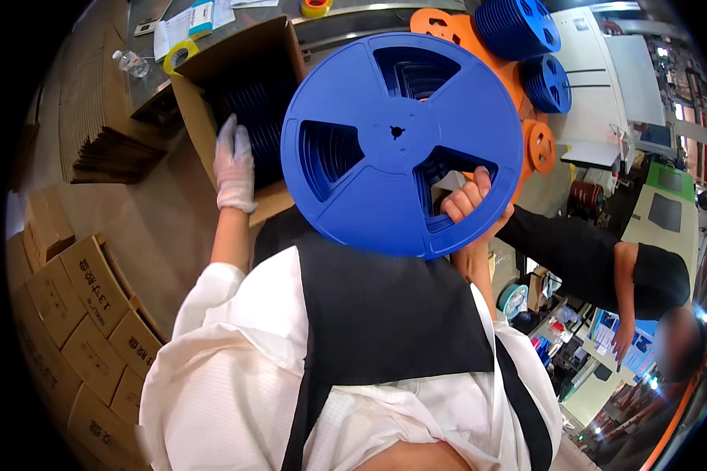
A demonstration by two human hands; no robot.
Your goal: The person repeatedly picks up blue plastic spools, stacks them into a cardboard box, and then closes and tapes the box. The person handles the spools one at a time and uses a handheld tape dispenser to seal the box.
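A stack of large blue plastic reels (377, 184) with wedge-shaped cutouts fills the middle of the head view. My right hand (470, 198) grips it at the lower right, its bare fingers curled through a cutout and over the rim. To the left stands an open cardboard box (196, 129), with dark ribbed edges of stacked reels (251, 98) inside. My left hand (236, 165), in a thin white glove, is at the box's near left side with its fingers stretched toward the opening. Part of the box is hidden behind the held reels.
Orange reels (540, 147) and smaller blue reel stacks (518, 27) stand beyond, at the right. Flattened cardboard (94, 102) and closed cartons (94, 353) are on the left. Tape (181, 56) and a bottle (131, 63) lie on a bench. A co-worker (589, 255) is at right.
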